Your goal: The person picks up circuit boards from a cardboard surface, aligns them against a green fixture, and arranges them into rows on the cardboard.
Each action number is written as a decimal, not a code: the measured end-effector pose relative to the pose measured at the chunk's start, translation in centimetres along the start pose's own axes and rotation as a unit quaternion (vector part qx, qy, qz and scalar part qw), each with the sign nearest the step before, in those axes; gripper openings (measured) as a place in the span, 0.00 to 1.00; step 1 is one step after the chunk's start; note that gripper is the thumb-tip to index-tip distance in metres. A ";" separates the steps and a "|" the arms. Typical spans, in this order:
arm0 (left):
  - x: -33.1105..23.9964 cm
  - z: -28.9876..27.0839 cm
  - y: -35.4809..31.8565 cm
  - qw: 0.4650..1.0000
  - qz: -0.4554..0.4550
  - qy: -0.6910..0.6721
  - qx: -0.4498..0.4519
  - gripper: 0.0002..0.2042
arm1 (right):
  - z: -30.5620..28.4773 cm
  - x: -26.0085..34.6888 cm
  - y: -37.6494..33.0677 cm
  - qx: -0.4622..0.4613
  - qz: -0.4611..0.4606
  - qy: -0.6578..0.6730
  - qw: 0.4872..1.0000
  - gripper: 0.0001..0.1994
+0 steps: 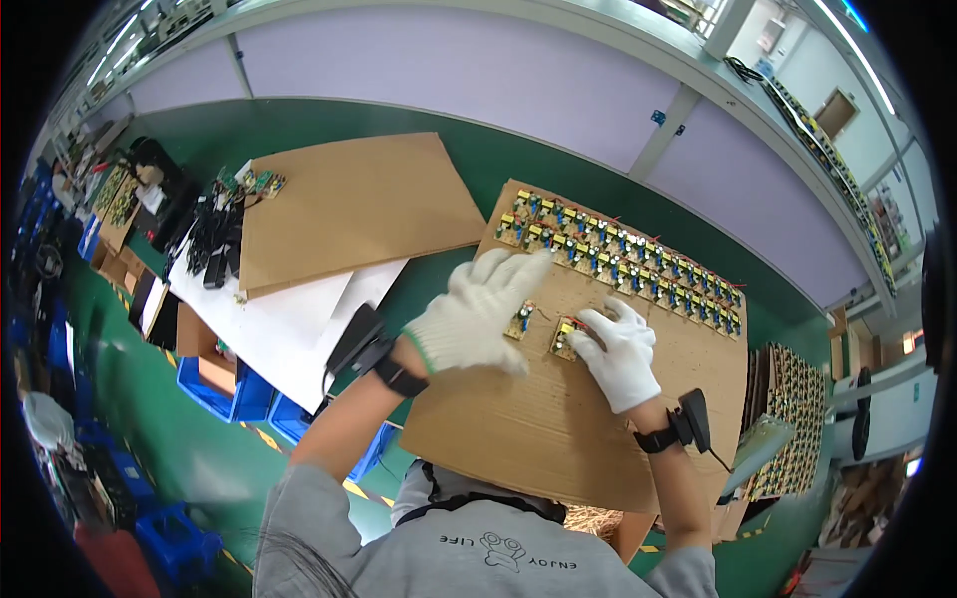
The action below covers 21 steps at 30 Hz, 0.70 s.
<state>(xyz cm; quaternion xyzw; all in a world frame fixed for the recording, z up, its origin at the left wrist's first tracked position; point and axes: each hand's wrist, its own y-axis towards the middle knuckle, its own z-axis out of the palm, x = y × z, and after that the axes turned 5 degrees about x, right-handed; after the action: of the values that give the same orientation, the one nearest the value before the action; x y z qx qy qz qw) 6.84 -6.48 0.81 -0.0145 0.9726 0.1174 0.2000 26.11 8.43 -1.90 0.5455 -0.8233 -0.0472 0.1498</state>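
Note:
My right hand (620,351), in a white glove, has its fingers closed on the right edge of a small circuit board (562,340) with yellow and black parts. The board rests on a brown cardboard sheet (528,429). My left hand (480,311), in a knitted glove with a green cuff, hovers over the cardboard with fingers stretched and thumb apart. Just right of its fingers lies another circuit board (519,320), partly hidden by the hand. Beyond both hands, several circuit boards (618,261) stand in two long rows along the sheet's far side.
To the left lies a second cardboard sheet (359,209) with a few boards on its corner. Black cables (212,239) are heaped beside it. Stacked panels of boards (788,424) stand at the right. A lilac partition (449,60) runs behind the table; blue bins (234,394) sit below left.

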 end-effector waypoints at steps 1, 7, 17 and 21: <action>0.3 0.1 -0.4 0.998 -0.055 -0.024 0.016 0.54 | -0.3 -0.2 -0.5 0.004 0.050 0.045 0.998 0.23; 3.2 1.4 -1.3 0.996 -0.073 -0.055 0.019 0.37 | -0.1 0.3 -0.3 0.067 0.026 0.049 0.996 0.33; 4.7 2.7 -1.1 0.995 -0.062 -0.027 -0.073 0.24 | 2.5 1.5 3.5 0.009 -0.018 0.072 0.997 0.30; 4.9 2.5 -0.8 0.995 -0.059 -0.043 -0.065 0.24 | 2.0 2.5 5.5 0.029 -0.029 0.053 0.998 0.30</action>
<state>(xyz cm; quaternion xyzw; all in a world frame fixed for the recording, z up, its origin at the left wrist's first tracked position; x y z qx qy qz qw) 3.39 -6.62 -3.47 -0.0795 0.9509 0.1691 0.2467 19.77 8.19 -2.03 0.5747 -0.7992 0.0009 0.1758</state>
